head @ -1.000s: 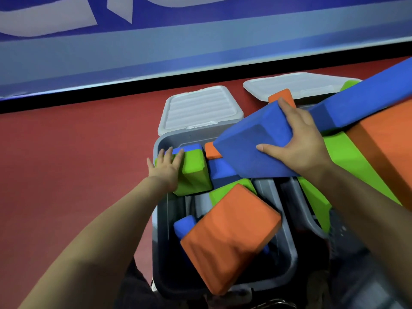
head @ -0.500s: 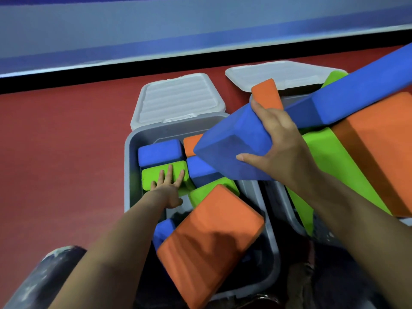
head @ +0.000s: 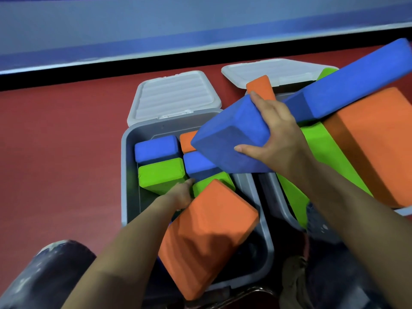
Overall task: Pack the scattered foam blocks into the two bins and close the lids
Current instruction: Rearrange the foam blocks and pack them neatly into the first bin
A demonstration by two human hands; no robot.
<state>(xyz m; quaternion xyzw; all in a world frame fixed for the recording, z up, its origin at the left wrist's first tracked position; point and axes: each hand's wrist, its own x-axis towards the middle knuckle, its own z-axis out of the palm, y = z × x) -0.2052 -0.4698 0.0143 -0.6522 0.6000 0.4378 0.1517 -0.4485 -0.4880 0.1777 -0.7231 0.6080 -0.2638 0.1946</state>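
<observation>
Head view: large orange block point(head: 207, 237) tilts over left bin point(head: 128, 175) near rim. Left hand point(head: 181, 192), fingers hidden, grip unclear, reaches among green blocks inside. Right hand point(head: 276, 139) grips blue block point(head: 231, 139) above bin's far right corner; lid point(head: 174, 97) lies open behind.

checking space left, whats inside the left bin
Left bin holds two blue blocks, green ones, a small orange piece and a tilted big orange block. Its bottom is hidden under them.
</observation>
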